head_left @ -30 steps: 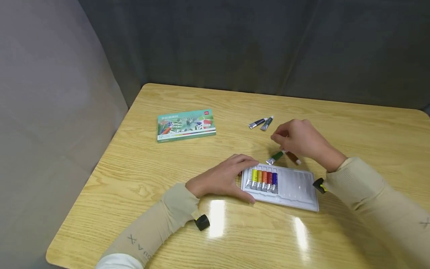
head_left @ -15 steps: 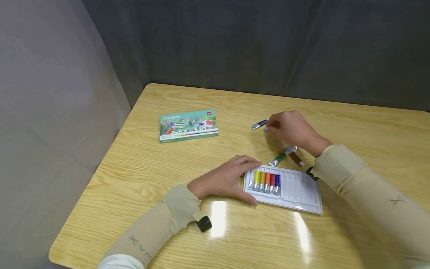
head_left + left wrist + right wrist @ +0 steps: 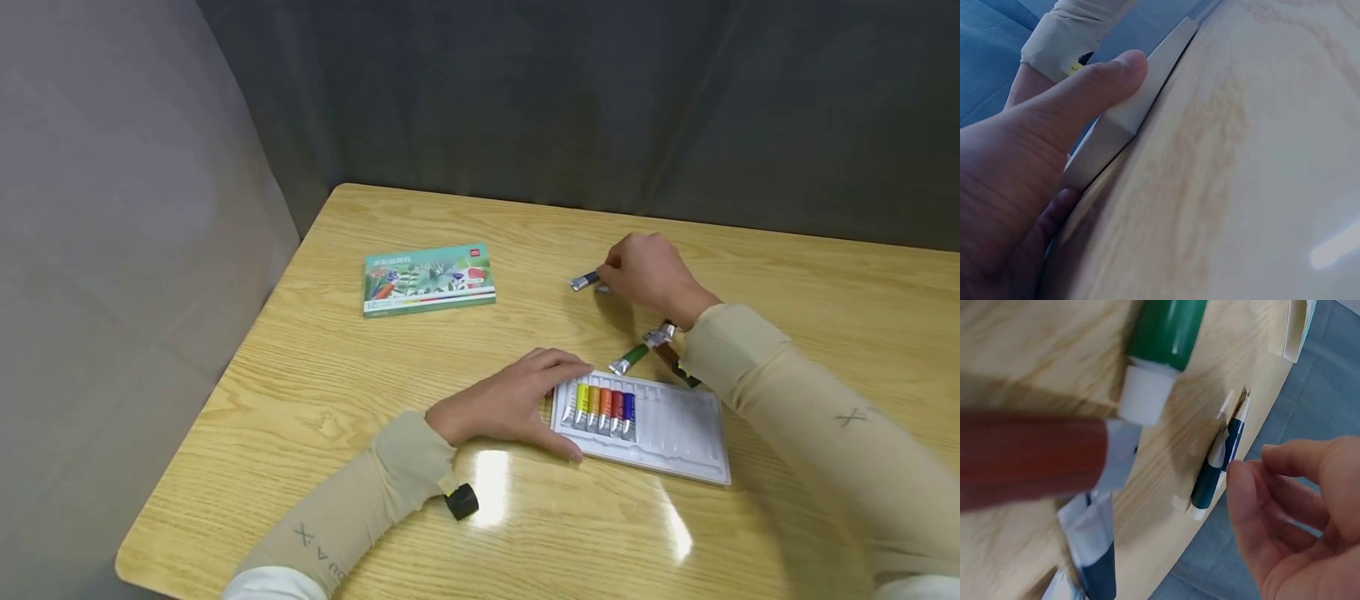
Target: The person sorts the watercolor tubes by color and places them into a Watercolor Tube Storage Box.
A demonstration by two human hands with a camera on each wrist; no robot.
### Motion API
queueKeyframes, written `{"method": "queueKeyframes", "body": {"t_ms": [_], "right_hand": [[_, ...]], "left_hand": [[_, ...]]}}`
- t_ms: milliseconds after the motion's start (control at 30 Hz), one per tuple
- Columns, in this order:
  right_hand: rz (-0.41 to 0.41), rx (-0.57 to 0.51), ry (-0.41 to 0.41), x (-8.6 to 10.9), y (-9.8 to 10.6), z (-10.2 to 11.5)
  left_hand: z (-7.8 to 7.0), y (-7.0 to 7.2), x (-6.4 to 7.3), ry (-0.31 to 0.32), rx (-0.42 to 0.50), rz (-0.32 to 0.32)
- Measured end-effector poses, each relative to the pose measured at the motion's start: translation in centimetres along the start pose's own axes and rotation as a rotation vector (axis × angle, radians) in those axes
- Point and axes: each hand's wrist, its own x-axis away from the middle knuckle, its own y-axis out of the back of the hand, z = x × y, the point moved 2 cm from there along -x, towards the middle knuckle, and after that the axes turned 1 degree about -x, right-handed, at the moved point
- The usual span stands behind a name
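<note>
My left hand (image 3: 510,402) grips the left end of a white plastic paint tray (image 3: 675,461), thumb along the near edge and fingers at the far edge. In the left wrist view the thumb presses the tray's side wall (image 3: 1141,100). Several paint tubes (image 3: 604,410), yellow through blue, lie in its left slots. Farther back, my right hand (image 3: 648,271) is over two loose tubes, fingers loosely bent. In the right wrist view its thumb tip is right at the end of a dark blue tube (image 3: 1233,439), with a gap between thumb and forefinger. A dark green tube (image 3: 1207,484) lies alongside.
A green tube (image 3: 635,356), a brown tube (image 3: 664,353) and a silver-ended dark tube (image 3: 667,331) lie crossed behind the tray, partly under the right forearm. A teal printed paint box (image 3: 430,281) lies at the back left. A dark curtain (image 3: 480,100) hangs behind the table.
My right hand has moved away from the crossed tubes to the two tubes farther back. A silver-ended tube now shows on the crossed pile. The left hand stays on the tray.
</note>
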Motion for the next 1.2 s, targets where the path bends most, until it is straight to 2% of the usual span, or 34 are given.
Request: {"method": "queueKeyframes", "body": {"t_ms": [333, 533, 933, 1200], "right_hand": [[-0.027, 0.041, -0.086, -1.1, -0.7, 0.2], [0.007, 0.010, -0.116, -1.6, -0.7, 0.4], [0.035, 0.030, -0.036, -2.3, -0.7, 0.6], [0.052, -0.018, -0.091, -2.5, -0.6, 0.6]], "left_hand": [[-0.1, -0.1, -0.3, -0.008, -0.014, -0.003], [-0.1, -0.1, -0.2, -0.011, -0.019, -0.005], [-0.1, -0.1, -0.2, -0.006, -0.009, -0.004], [0.0, -0.1, -0.2, 0.000, -0.018, -0.002]]}}
